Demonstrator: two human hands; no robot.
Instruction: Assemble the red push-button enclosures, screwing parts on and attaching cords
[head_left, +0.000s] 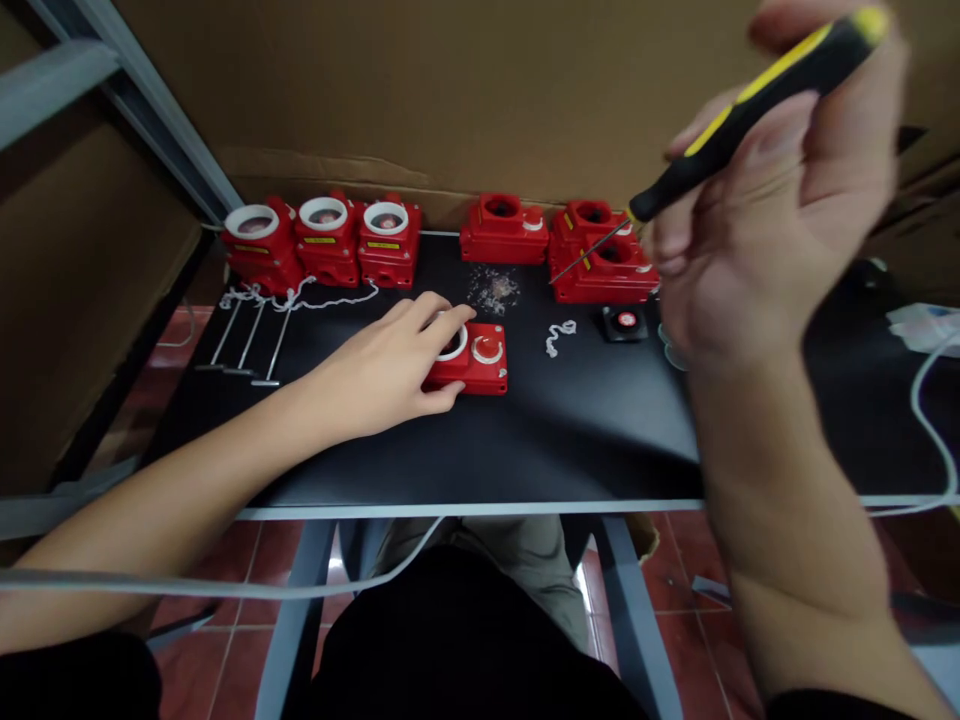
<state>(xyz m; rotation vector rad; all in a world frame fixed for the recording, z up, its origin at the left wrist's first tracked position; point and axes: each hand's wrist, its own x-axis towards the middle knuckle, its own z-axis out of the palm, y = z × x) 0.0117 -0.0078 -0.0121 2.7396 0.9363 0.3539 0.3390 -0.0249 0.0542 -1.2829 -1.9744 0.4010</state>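
My left hand grips a red housing that lies on the black table, its fingers over the white-ringed opening. A round red part with a whitish ring shows at the housing's right end. Raised at the upper right, my right hand is closed around a black and yellow screwdriver. The thin shaft points down and left, its tip in front of the red housings at the back right in this view. Whether the tip touches them I cannot tell.
Three red units with white rings stand at the back left, near white cord and metal T-shaped rods. Another red housing, white crumbs, a cord piece and a small black part lie farther right. A cable crosses the right edge.
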